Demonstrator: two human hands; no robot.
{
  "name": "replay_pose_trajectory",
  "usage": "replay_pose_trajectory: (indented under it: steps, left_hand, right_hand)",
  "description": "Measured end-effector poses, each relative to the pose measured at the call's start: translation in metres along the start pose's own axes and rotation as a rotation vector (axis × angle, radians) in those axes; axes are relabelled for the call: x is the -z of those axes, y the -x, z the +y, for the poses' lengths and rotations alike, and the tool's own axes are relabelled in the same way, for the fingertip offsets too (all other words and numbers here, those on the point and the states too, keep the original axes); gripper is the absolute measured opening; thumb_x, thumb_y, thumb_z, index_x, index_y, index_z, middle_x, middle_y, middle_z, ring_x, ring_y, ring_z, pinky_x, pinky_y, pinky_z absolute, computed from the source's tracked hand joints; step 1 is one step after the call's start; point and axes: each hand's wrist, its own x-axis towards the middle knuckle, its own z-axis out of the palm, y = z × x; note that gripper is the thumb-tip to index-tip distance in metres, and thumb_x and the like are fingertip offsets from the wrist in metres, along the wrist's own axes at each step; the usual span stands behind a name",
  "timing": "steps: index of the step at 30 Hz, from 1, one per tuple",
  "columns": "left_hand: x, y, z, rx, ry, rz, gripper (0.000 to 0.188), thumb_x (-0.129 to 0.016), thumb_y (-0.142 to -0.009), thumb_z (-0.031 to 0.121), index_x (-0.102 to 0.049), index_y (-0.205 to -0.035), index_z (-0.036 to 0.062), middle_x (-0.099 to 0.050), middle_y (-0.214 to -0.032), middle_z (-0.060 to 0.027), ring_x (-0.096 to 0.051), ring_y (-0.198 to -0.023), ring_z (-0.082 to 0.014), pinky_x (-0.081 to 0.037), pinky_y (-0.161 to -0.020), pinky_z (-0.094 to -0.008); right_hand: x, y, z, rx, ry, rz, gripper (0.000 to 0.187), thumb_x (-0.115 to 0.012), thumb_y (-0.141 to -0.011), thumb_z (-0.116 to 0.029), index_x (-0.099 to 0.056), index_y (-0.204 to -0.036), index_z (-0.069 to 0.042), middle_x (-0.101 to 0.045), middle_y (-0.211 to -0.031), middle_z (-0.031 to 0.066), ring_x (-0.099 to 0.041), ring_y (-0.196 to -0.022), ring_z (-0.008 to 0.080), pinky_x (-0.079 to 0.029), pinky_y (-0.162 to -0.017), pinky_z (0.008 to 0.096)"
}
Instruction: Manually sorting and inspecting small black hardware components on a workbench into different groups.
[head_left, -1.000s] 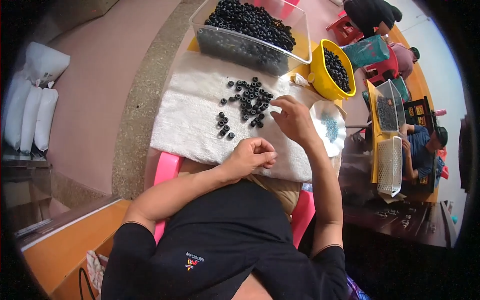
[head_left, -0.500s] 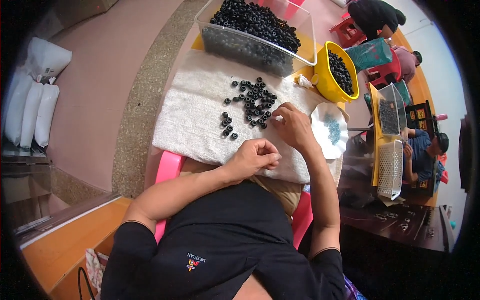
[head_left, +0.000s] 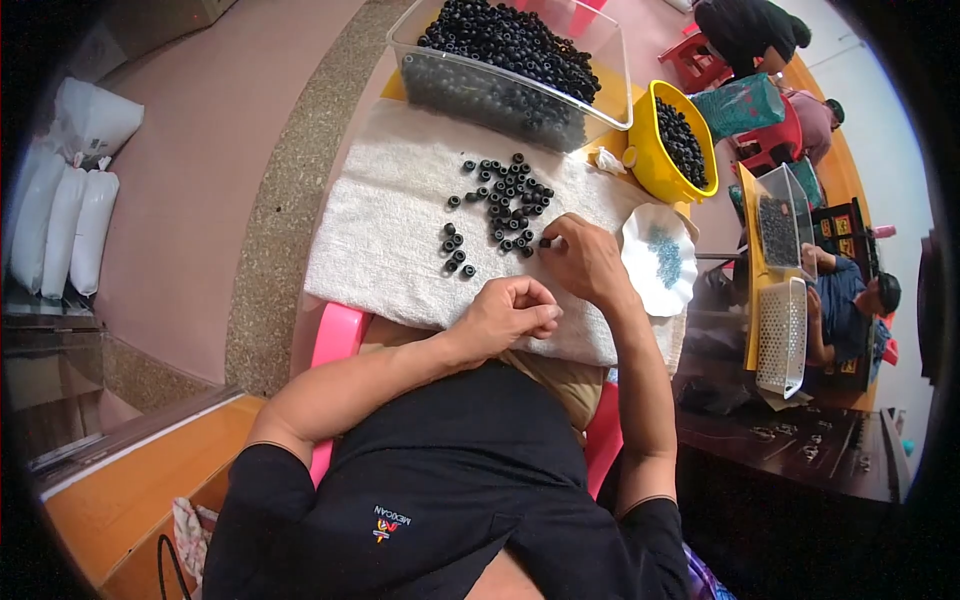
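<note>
On a white towel (head_left: 370,230) in front of me lies a loose cluster of small black ring-shaped pieces (head_left: 510,195), with several more at its lower left. My right hand (head_left: 590,258) reaches to the cluster's right edge. Its thumb and forefinger close on one black ring-shaped piece (head_left: 545,242). Nearer my body, my left hand (head_left: 510,315) hovers over the towel's near edge, thumb and fingertips pinched together; what they hold, if anything, is hidden. Right of my right hand is a white scalloped dish (head_left: 640,290) with tiny pale blue bits (head_left: 664,256).
At the back a clear plastic bin (head_left: 480,75) is full of black pieces, beside a yellow basket (head_left: 650,165) of more. A crumpled white tissue (head_left: 608,160) lies near the basket. Several people work to the right, by a white perforated basket (head_left: 782,340). White sacks (head_left: 75,220) stand left.
My right hand has shifted slightly, and a black piece now shows at its fingertips. My left hand stays put. A co-worker at the right has moved their hands.
</note>
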Motion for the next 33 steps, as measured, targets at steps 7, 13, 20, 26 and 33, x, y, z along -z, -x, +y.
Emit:
replay_pose_trajectory:
  steps: [7, 13, 20, 26, 33]
  left_hand:
    - [-0.001, -0.001, -0.001, -0.032, 0.118, 0.074, 0.018, -0.061, -0.096, 0.012, -0.056, -0.108, 0.0, -0.066, -0.099, -0.0085, -0.065, -0.085, -0.0124, -0.056, -0.074, -0.0267]
    - [-0.004, 0.001, 0.001, -0.059, 0.262, 0.132, 0.018, -0.061, -0.097, 0.014, -0.057, -0.108, 0.0008, -0.063, -0.098, -0.0063, -0.063, -0.084, -0.0119, -0.055, -0.074, -0.026]
    - [-0.002, 0.002, 0.0, -0.061, 0.184, 0.074, 0.018, -0.061, -0.095, 0.009, -0.058, -0.11, 0.0001, -0.063, -0.101, -0.0069, -0.064, -0.089, -0.0129, -0.056, -0.081, -0.0274]
    - [-0.001, 0.003, 0.0, -0.045, 0.14, 0.07, 0.017, -0.064, -0.091, 0.004, -0.059, -0.107, -0.0005, -0.063, -0.1, -0.0062, -0.064, -0.087, -0.0122, -0.055, -0.081, -0.0268]
    - [0.0, 0.003, 0.0, -0.074, 0.144, 0.062, 0.017, -0.064, -0.089, 0.002, -0.058, -0.105, -0.0009, -0.063, -0.097, -0.0078, -0.064, -0.087, -0.0129, -0.056, -0.081, -0.027]
  right_hand:
    - [0.004, 0.023, 0.003, -0.024, -0.331, 0.074, 0.018, -0.071, -0.074, -0.004, -0.065, -0.091, -0.001, -0.064, -0.086, 0.01, -0.065, -0.073, 0.019, -0.051, -0.066, 0.0302]
    - [0.014, 0.048, -0.02, 0.108, -0.45, 0.134, 0.019, -0.074, -0.076, -0.002, -0.064, -0.091, 0.0, -0.064, -0.088, 0.0078, -0.061, -0.075, 0.0131, -0.05, -0.066, 0.0253]
    - [0.003, 0.067, -0.018, 0.036, -0.53, 0.095, 0.02, -0.077, -0.074, 0.003, -0.062, -0.088, 0.0, -0.062, -0.085, 0.0072, -0.062, -0.073, 0.0126, -0.052, -0.064, 0.0253]
    - [0.003, 0.072, -0.025, -0.027, -0.547, 0.088, 0.019, -0.076, -0.075, 0.003, -0.059, -0.083, -0.001, -0.061, -0.082, 0.0068, -0.062, -0.069, 0.0121, -0.051, -0.063, 0.0256]
    - [0.005, 0.072, -0.029, 0.117, -0.574, 0.146, 0.022, -0.075, -0.074, 0.004, -0.064, -0.092, 0.0, -0.063, -0.087, 0.0086, -0.063, -0.071, 0.0139, -0.051, -0.062, 0.0254]
